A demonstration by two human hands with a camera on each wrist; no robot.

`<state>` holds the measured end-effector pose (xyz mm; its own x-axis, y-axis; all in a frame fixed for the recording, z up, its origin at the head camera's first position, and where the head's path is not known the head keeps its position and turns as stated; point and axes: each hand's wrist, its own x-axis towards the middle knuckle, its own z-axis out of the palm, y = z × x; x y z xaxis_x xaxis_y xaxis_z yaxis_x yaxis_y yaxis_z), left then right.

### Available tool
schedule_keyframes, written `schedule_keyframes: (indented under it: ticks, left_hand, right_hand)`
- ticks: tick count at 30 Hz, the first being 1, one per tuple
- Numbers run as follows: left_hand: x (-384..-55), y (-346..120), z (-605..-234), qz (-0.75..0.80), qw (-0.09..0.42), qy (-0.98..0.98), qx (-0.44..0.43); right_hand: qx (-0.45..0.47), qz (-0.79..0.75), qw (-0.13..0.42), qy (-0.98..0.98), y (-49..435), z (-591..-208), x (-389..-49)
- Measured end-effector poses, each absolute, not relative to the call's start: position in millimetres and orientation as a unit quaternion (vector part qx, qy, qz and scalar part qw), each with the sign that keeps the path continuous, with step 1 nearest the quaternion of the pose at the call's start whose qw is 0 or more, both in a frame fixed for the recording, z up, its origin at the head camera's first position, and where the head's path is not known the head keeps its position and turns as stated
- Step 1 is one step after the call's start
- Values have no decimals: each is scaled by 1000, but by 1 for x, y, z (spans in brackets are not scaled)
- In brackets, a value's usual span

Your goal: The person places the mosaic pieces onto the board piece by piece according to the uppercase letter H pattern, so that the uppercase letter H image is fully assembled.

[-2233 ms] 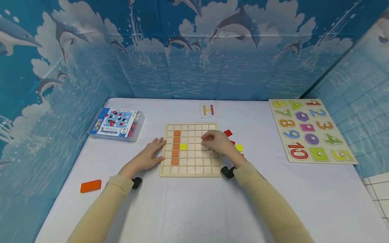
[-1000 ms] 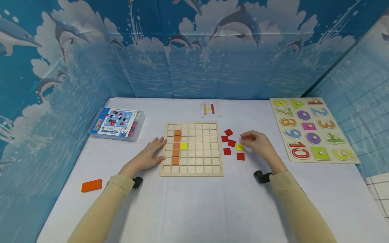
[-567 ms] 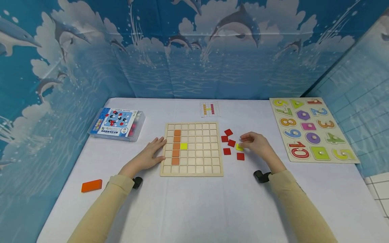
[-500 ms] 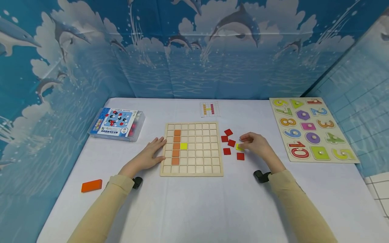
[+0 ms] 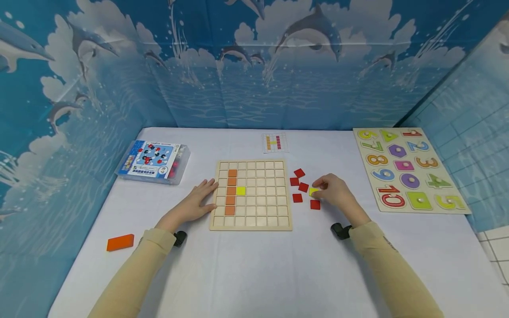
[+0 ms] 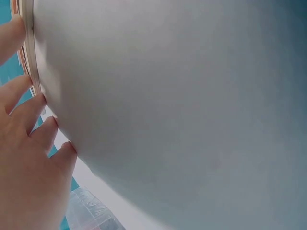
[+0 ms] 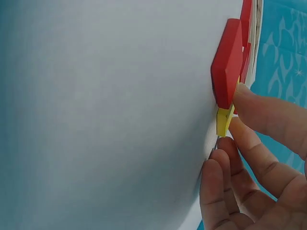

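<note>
the right hand (image 5: 336, 194) was positioned over the loose tiles on the worktop (image 5: 254, 265), just right of the wooden grid board (image 5: 251, 225), and its grip was closed in a pinch on the yellow tile (image 5: 313, 191); in the right wrist view the yellow tile (image 7: 224, 120) was seen tilted off the cloth between thumb and fingers (image 7: 261, 112), beside a red tile (image 7: 228, 62). compared with the frame about two seconds earlier, when the right hand was held over the board's right columns, the hand had been moved out to the tile cluster, and within the last second the fingers had been closed on the tile. this was judged to mean that a pick-up was in progress, with no placement yet made. the left hand (image 5: 195, 204) was kept flat, fingers straight, against the board's left edge, as before. the board contents were unchanged: an orange column (image 5: 230, 191) with one placed yellow square (image 5: 240, 191) beside it.
</note>
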<state>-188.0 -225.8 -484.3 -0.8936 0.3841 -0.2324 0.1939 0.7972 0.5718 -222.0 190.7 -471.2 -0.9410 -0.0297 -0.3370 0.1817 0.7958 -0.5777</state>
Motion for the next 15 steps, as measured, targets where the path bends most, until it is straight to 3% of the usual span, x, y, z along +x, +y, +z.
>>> schedule_keyframes:
  ticks: [15]
  left_hand:
    - [-188,-224,-484,274,179,933,147]
  right_hand:
    - [23,-295,164,941,188,-469,-220]
